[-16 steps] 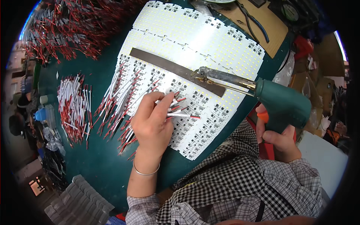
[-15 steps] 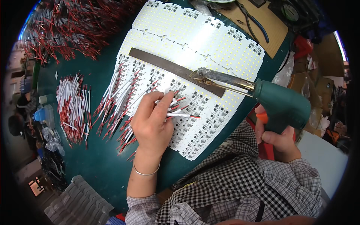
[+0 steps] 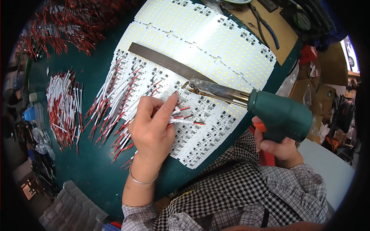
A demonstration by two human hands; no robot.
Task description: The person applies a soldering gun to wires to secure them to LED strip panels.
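Note:
A large white panel of LED circuit boards (image 3: 177, 42) lies across the green table, dotted with yellow LEDs and black parts. My right hand (image 3: 279, 149) is wrapped round the handle of a green soldering gun (image 3: 283, 115) with an orange trigger. The gun's dark, crusted tip is over the panel, just beyond the fingertips of my left hand (image 3: 151, 125). My left hand is closed in a pinch on short white wires (image 3: 185, 122) with red and black ends. Rows of similar wires (image 3: 110, 102) stick out over the panel's left side. My fingers hide the contact points.
A brown flat strip (image 3: 165, 61) rests across the panel. Left of it lies a pile of cut wires (image 3: 63, 111), with a bigger wire heap (image 3: 73, 27) behind. Blue-handled pliers (image 3: 265, 27) lie on cardboard (image 3: 287, 36) at the back right. Grey stacked pieces (image 3: 75, 208) are at lower left.
The soldering gun has moved left and slightly down, bringing its tip closer to my left fingertips. My left hand keeps its pinch on the wires. The whole view has shifted a little.

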